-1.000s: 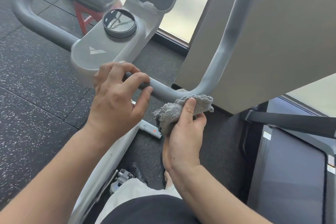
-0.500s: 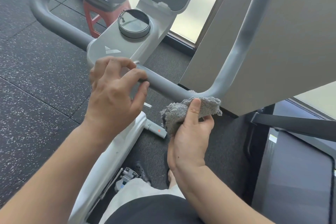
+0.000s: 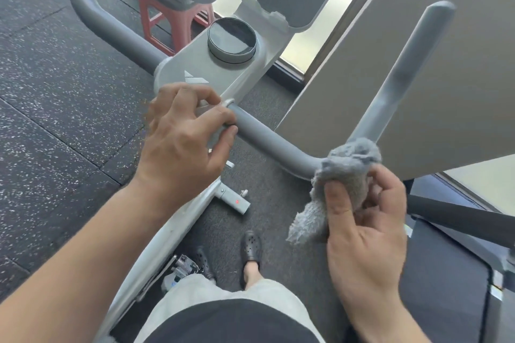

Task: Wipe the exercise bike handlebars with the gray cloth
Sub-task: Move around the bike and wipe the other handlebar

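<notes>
Now right hand (image 3: pixel 367 234) clamps bunched, fuzzy gray cloth (image 3: pixel 342 175) against handlebar (image 3: pixel 273 139); left hand (image 3: pixel 184 139) grips it.

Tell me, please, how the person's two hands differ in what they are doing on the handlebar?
The right hand clutches the gray cloth against the handlebar bend; the left hand is bare, fingers curled on the bar beside the console. The right sits nearer the upright grip, the left nearer the centre. Both touch the same bar.

Right hand (image 3: pixel 367 242) pressing gray cloth (image 3: pixel 345 172) against the bend of the handlebar (image 3: pixel 267 136), left hand (image 3: pixel 184 142) gripping the bar beside the console (image 3: pixel 211 69), speckled dark floor (image 3: pixel 55 92) below
</notes>
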A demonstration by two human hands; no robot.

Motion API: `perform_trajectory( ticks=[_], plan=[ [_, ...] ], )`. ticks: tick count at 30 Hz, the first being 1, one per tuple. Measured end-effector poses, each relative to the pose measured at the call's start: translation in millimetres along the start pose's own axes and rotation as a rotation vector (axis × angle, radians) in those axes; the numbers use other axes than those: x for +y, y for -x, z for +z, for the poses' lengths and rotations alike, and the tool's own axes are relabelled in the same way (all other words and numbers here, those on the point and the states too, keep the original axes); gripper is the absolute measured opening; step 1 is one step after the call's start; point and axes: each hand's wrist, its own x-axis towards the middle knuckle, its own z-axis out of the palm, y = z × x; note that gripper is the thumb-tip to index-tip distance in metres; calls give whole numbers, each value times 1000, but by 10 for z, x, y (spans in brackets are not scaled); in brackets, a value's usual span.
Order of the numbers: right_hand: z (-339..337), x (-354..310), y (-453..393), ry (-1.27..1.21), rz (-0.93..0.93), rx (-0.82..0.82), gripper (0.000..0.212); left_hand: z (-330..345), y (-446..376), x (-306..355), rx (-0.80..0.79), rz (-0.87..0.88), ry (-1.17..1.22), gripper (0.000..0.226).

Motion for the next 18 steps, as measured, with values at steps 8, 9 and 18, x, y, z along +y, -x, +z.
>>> perform_trajectory(
  ticks=[8, 9, 18],
  plan=[
    [275, 32, -415, 710, -472, -265, 22, -32, -10, -93, -3, -63, 27, 11],
    [360, -21, -479, 708, -460, -298, 22, -32, -9, -95, -2, -64, 24, 11],
    [644, -143, -895, 606, -363, -540, 29, 7, 0, -97, 69, -27, 29, 10]
  ],
)
